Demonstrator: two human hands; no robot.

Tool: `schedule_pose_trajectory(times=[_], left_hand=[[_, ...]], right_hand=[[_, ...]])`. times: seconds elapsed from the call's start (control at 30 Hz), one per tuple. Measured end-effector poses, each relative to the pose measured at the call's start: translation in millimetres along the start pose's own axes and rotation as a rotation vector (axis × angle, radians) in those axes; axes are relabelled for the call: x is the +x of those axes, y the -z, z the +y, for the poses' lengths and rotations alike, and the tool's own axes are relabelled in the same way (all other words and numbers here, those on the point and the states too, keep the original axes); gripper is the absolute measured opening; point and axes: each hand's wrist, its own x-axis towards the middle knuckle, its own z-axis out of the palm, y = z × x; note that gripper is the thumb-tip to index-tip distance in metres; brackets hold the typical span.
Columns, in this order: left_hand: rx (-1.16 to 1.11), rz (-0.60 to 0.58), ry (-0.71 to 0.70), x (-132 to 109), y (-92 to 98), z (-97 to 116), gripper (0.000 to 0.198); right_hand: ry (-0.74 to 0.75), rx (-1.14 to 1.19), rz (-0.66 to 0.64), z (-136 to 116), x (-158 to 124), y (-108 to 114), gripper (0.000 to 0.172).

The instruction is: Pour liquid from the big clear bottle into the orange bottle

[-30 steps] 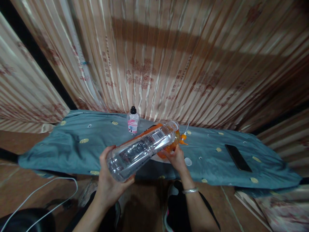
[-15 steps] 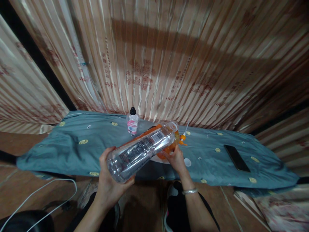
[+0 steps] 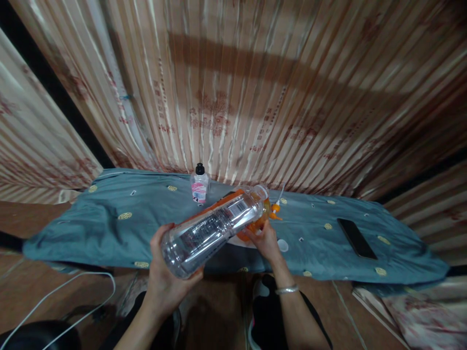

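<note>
My left hand [image 3: 171, 272] is wrapped round the base of a large clear plastic bottle [image 3: 211, 231]. The bottle is tilted, its neck up and to the right, over an orange bottle [image 3: 258, 223]. My right hand [image 3: 265, 239] grips the orange bottle, which is partly hidden behind the clear one. The two necks are close together; whether they touch I cannot tell. Just right of them lies an orange pump top [image 3: 276, 209] with a thin pale tube. A round white cap [image 3: 282, 245] lies beside my right wrist.
A small clear bottle [image 3: 199, 184] with a black cap and pink label stands at the back, left of centre. A black phone [image 3: 356, 238] lies on the right of the teal cloth [image 3: 146, 231]. Pleated curtains [image 3: 219, 97] hang close behind. A white cable [image 3: 73, 279] loops at lower left.
Almost nothing differs. Both hands keep their holds and the clear bottle stays tilted over the orange one; the view has shifted very slightly.
</note>
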Motion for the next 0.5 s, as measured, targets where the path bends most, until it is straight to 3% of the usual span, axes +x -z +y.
schedule_pose_trajectory(times=[0.27, 0.5], left_hand=[[-0.047, -0.001, -0.004, -0.5, -4.4, 1.6, 0.107], [-0.048, 0.033, 0.034, 1.2, -5.9, 5.5, 0.107]], right_hand=[[-0.005, -0.038, 0.014, 4.7, 0.2, -1.0, 0.062], [0.01, -0.036, 0.02, 6.5, -2.0, -3.5, 0.079]])
